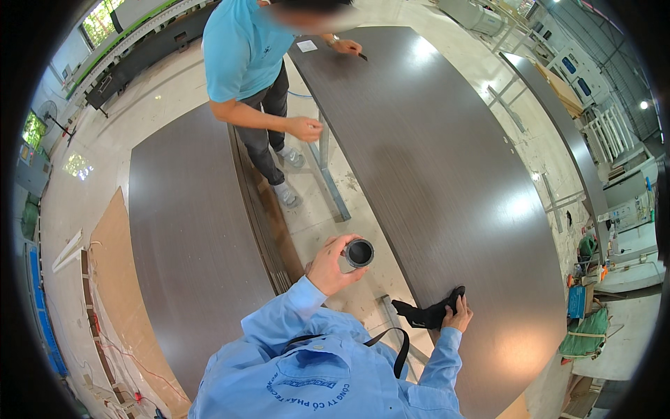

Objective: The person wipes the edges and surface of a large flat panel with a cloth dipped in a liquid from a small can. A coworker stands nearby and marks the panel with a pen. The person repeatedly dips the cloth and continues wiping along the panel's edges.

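My left hand (329, 267) is wrapped round a small dark cup-shaped container (359, 253), its round mouth facing up, over the gap between two panels. My right hand (458, 314) grips a bunched black cloth (431, 314) on the near left edge of a large dark brown wood-grain panel (447, 181). Part of the cloth hangs past that edge. At the panel's far end a co-worker in a light blue shirt (241, 56) has one hand (345, 47) on the surface with a small dark item; the other hand (304, 129) is beside the edge.
To my left lies a stack of similar dark panels (188, 223), with brown sheet board (125, 279) beyond it. Metal stand legs (331, 185) show in the gap. Another long panel (558, 126) rests on supports at the right. A long machine (139, 56) stands at the far left.
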### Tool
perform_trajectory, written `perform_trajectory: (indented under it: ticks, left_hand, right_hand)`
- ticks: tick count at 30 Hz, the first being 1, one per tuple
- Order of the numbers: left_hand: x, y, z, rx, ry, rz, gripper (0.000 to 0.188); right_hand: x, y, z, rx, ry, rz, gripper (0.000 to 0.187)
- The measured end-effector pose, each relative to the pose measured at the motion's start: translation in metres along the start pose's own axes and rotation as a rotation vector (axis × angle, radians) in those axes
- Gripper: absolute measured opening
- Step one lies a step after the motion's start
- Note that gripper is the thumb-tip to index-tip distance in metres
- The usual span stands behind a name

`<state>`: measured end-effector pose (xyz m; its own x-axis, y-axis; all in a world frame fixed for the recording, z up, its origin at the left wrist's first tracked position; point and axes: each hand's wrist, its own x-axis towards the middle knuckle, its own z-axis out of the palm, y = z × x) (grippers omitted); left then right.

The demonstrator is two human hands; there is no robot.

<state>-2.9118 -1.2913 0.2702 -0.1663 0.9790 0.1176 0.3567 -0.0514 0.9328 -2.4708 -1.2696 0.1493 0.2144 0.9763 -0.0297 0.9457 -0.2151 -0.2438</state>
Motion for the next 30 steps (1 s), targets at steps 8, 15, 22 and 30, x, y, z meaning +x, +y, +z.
perform_trajectory:
  ticks: [8, 15, 22, 30]
  left_hand:
    - [-0.001, 0.002, 0.003, -0.019, -0.012, -0.007, 0.064]
    - [-0.005, 0.004, 0.002, 0.001, -0.047, -0.046, 0.064]
    - [-0.006, -0.001, 0.007, -0.010, -0.041, 0.031, 0.065]
    - [-0.007, 0.005, 0.006, -0.025, -0.044, 0.009, 0.065]
  right_hand:
    - [-0.001, -0.002, -0.003, 0.017, 0.002, -0.007, 0.060]
    - [-0.002, 0.000, 0.002, 0.016, 0.012, -0.005, 0.058]
    - [0.000, -0.007, -0.003, 0.007, -0.017, 0.025, 0.057]
    - [-0.002, 0.005, 0.008, 0.029, 0.113, -0.086, 0.053]
